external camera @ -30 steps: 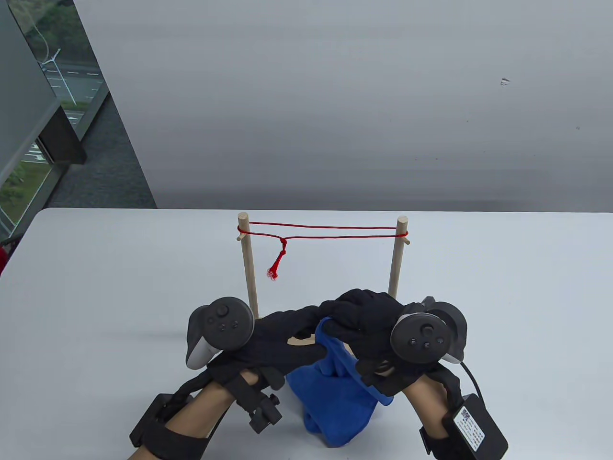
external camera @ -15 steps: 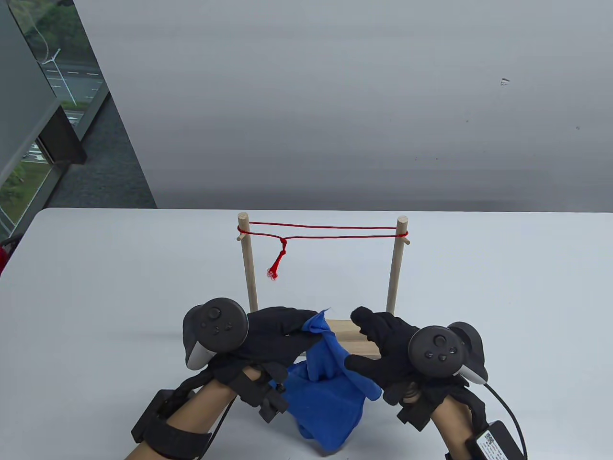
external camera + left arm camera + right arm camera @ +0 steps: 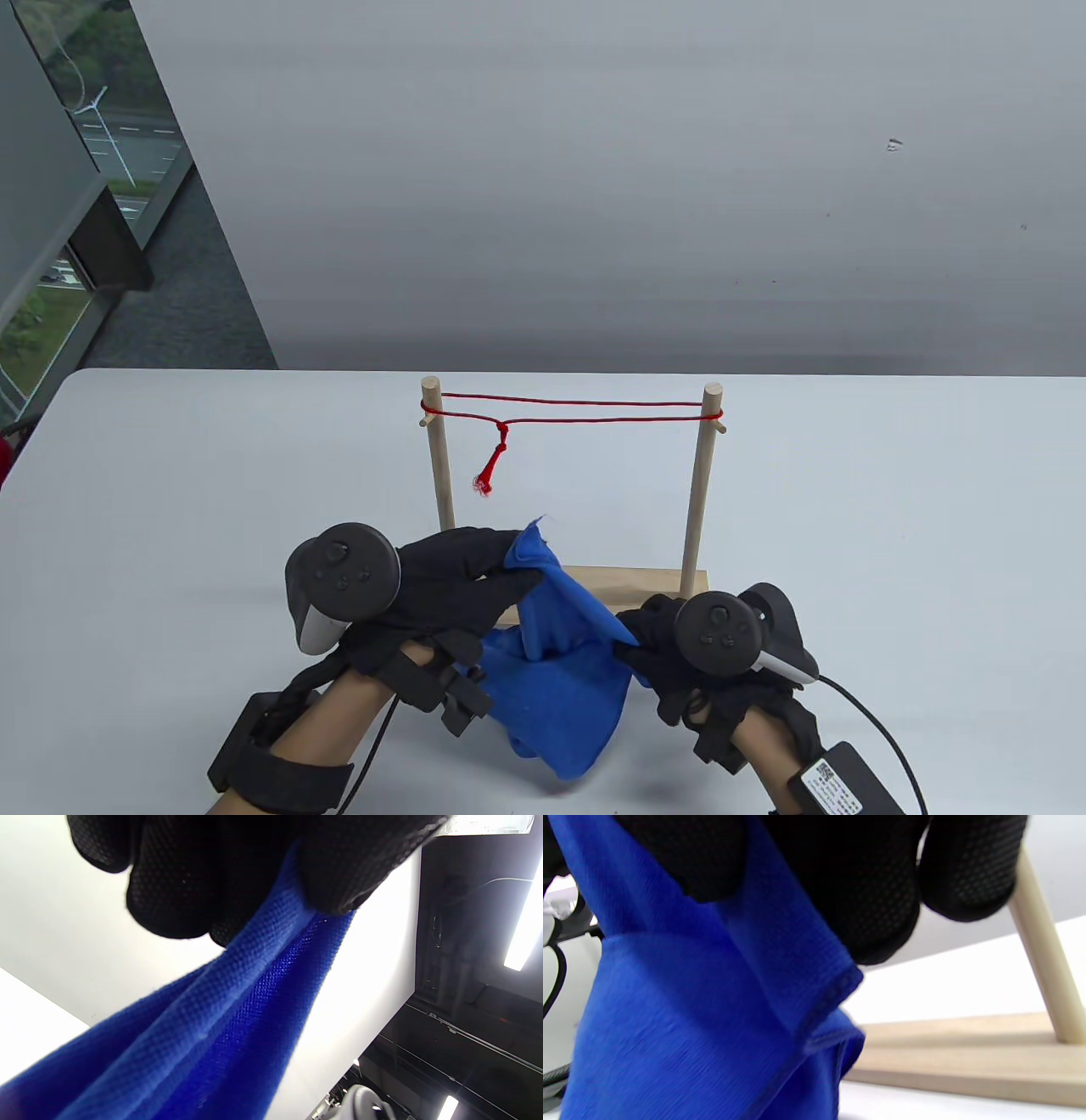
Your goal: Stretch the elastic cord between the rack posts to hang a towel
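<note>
You have one blue towel (image 3: 560, 671) held up in front of the rack, just above the bench (image 3: 170, 475). Your left hand (image 3: 450, 586) pinches its upper corner, fingers (image 3: 203, 878) closed on the fabric. Your right hand (image 3: 670, 645) grips another edge lower down, fingers (image 3: 865, 878) curled over the cloth. Behind it stand two wooden posts (image 3: 439, 467) on one base board (image 3: 636, 581). One red elastic cord (image 3: 585, 410) runs doubled between the post tops, with one knotted tail (image 3: 492, 463) hanging near the left post.

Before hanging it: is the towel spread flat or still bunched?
Bunched. The towel sags in folds between the left hand and right hand, each gripping an edge.
</note>
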Tool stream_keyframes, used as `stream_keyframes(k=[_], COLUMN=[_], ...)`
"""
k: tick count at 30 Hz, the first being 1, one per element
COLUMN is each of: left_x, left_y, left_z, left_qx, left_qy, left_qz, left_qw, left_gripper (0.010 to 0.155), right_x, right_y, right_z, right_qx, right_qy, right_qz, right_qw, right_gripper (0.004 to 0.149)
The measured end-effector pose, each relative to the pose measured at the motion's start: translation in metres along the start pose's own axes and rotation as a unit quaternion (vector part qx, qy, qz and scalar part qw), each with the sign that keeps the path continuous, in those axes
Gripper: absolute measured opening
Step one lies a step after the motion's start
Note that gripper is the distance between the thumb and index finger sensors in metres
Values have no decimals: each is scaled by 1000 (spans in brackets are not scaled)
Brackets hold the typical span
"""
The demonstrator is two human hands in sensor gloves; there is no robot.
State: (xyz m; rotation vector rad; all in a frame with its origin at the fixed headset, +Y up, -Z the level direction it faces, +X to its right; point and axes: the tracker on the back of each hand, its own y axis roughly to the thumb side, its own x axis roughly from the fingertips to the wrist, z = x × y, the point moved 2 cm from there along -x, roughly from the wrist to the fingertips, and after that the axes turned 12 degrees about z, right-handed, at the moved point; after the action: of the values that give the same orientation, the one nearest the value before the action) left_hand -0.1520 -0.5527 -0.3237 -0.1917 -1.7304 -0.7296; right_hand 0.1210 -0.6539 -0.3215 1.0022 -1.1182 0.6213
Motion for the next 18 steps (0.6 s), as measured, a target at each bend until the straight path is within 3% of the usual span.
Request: stream_keyframes(k=[5,11,18], left_x=[3,10,15], left_y=[-5,-3,9], left_z=[17,38,56], left_qx=[-21,-71,-122], left_qy=[17,40,57], left_qz=[13,13,2], left_qw=[1000,997,991], left_gripper=[40,41,41], right_x=[8,18,25], right_y=[6,18,43], right_z=[-31,-86,-135], right_qx=[18,47,101], right_qy=[-72,-150,-210], right_qz=[-1,-12,-32], right_qw=[997,987,972], right_gripper=[42,42,42])
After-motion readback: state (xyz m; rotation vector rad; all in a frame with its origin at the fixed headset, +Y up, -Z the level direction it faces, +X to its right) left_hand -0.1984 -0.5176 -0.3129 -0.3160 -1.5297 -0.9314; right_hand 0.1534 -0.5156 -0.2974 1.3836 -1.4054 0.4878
